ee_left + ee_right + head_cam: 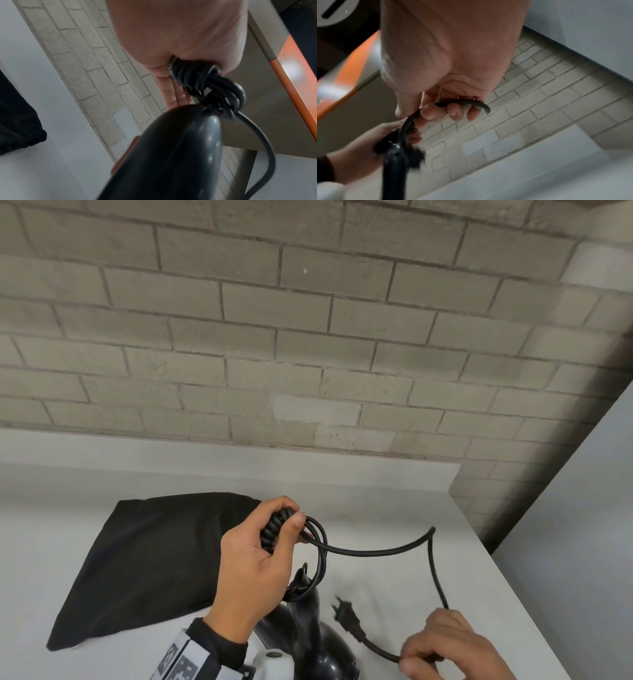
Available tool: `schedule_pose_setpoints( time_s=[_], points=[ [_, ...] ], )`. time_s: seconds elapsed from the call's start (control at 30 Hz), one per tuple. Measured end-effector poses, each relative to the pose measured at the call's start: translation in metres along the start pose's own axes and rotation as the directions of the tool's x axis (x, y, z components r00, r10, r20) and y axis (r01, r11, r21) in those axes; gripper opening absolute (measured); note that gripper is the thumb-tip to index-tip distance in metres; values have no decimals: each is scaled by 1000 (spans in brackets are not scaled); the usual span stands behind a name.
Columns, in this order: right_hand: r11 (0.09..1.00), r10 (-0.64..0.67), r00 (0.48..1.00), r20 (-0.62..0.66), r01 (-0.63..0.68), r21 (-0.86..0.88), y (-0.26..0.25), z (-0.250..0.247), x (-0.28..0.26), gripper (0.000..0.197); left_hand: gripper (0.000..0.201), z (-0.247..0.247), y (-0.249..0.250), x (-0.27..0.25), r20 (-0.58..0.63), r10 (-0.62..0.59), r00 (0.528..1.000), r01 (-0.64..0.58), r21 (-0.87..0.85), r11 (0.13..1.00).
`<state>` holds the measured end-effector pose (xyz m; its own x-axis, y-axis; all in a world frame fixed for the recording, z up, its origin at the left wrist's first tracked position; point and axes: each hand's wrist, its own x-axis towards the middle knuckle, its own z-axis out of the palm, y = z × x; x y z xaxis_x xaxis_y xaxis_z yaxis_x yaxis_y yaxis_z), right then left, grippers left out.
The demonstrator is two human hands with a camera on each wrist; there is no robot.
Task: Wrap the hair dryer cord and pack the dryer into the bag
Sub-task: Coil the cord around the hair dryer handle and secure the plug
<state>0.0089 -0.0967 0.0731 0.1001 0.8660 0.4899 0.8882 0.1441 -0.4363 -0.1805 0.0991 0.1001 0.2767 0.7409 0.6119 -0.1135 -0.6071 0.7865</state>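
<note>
My left hand (263,549) grips a bundle of wound black cord (274,529) above the dark hair dryer (308,635), whose handle points up at the bottom of the head view. The loose cord (376,550) arcs right and bends down into my right hand (442,648), which pinches it near the plug (346,613). The plug hangs free just left of that hand. A black fabric bag (147,563) lies flat on the white table (394,583), behind and left of my left hand. The left wrist view shows the coils (202,75) in my palm over the dryer's handle (171,155).
A grey brick wall (308,337) runs behind the table. The table's right edge drops off near my right hand, with a pale panel (589,508) beyond it. An orange-edged surface (295,75) shows in the wrist views.
</note>
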Motion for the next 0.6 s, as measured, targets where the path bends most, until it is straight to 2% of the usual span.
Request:
schedule_pose_setpoints(
  time_s=[0.07, 0.1, 0.2, 0.23, 0.3, 0.37, 0.4, 0.47, 0.5, 0.53, 0.57, 0.6],
  points=[
    [984, -44, 998, 51, 52, -169, 19, -2, -11, 13, 3, 0, 1, 0, -9, -20, 1000, 20, -7, 1000],
    [973, -45, 996, 71, 60, -222, 25, -4, -12, 20, 5, 0, 2, 0, -10, -31, 999, 31, -12, 999],
    [959, -38, 995, 88, 61, -275, 50, 4, -13, 49, 8, 0, 2, 0, 5, -46, 999, 46, -21, 999],
    [962, -30, 991, 134, 65, -264, 55, 8, -15, 52, 8, 0, 2, -1, 7, -46, 999, 46, -20, 999],
    [978, -2, 978, 210, 46, -204, 53, 13, -20, 44, 7, 1, 2, -2, 15, -48, 999, 48, -28, 998],
    [997, 43, 985, 168, -32, -70, 20, 12, -14, 28, 7, 1, 3, -2, 26, -43, 999, 44, -30, 999],
    [999, 35, 994, 99, -31, -41, 2, 14, -6, 26, 8, 2, 3, -2, 29, -43, 999, 44, -28, 999],
    [992, 120, 993, -11, -120, -49, -35, 19, 11, 52, 7, 3, 2, -2, 29, -44, 999, 45, -24, 999],
    [987, 121, 990, -69, -127, -96, -52, 21, 19, 62, 6, 3, 1, -2, 28, -41, 999, 42, -20, 999],
    [987, 105, 982, -157, -123, -107, -58, 27, 26, 61, 5, 4, 1, -2, 27, -35, 999, 35, -13, 999],
    [992, 127, 976, -175, -129, 0, -67, 34, 28, 49, 4, 4, 1, -3, 30, -28, 999, 28, -6, 1000],
    [998, 61, 943, -326, -48, 47, -65, 44, 29, 26, 5, 5, 1, -3, 31, -23, 999, 23, -2, 1000]
  ],
)
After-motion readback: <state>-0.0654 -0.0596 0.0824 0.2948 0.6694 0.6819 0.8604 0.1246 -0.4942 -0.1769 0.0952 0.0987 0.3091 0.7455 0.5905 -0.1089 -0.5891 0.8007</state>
